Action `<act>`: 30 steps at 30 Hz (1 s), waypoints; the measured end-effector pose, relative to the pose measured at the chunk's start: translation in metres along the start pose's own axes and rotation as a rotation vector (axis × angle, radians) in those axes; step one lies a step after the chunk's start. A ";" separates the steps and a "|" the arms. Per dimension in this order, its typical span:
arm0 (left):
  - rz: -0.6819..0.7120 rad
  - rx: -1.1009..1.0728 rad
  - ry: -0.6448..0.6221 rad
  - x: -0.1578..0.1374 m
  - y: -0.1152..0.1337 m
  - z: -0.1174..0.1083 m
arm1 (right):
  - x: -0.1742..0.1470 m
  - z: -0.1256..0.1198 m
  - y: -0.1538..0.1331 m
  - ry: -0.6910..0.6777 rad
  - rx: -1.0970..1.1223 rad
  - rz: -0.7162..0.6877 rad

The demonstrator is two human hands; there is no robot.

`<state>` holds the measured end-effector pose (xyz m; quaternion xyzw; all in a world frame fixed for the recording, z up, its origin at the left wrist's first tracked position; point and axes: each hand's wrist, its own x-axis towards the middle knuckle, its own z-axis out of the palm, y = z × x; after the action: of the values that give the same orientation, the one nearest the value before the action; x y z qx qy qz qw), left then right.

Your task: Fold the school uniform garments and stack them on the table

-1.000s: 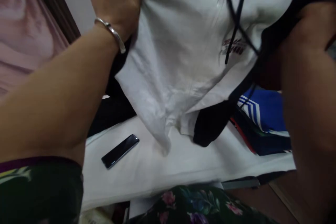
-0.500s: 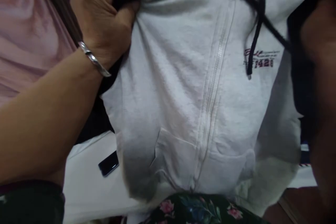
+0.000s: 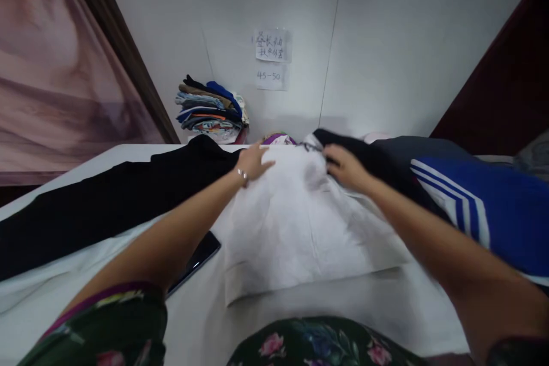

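A light-grey zip jacket [image 3: 291, 223] with black sleeves lies spread on the white table, its hem toward me. One black sleeve [image 3: 128, 183] stretches out to the left, the other [image 3: 386, 174] slants off to the right. My left hand [image 3: 253, 161] rests at the jacket's left shoulder with thumb and fingers apart. At the other shoulder, beside the dark drawstring [image 3: 309, 146], the fingers of my right hand [image 3: 345, 167] are curled on the fabric; motion blurs them slightly.
A dark phone [image 3: 199, 254] lies on the white table [image 3: 193, 320] by my left forearm. Blue clothing with white stripes [image 3: 506, 211] is on the right. Folded clothes [image 3: 210, 108] are stacked against the wall, near paper signs [image 3: 272, 57]. A pink curtain [image 3: 55, 68] hangs left.
The jacket has gone from being held up in front of me to lying on the table, sleeves spread. My left hand has opened off the cloth it gripped.
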<state>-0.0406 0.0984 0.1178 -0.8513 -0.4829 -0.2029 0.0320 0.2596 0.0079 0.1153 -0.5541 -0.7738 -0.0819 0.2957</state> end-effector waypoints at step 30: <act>-0.883 -0.674 -0.127 -0.222 0.020 0.037 | -0.250 0.023 0.087 -0.160 -0.097 0.898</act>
<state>-0.1124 -0.0826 0.0037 -0.5420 -0.7029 -0.2886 -0.3590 0.3824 -0.1515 -0.0577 -0.8525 -0.4725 0.0610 0.2150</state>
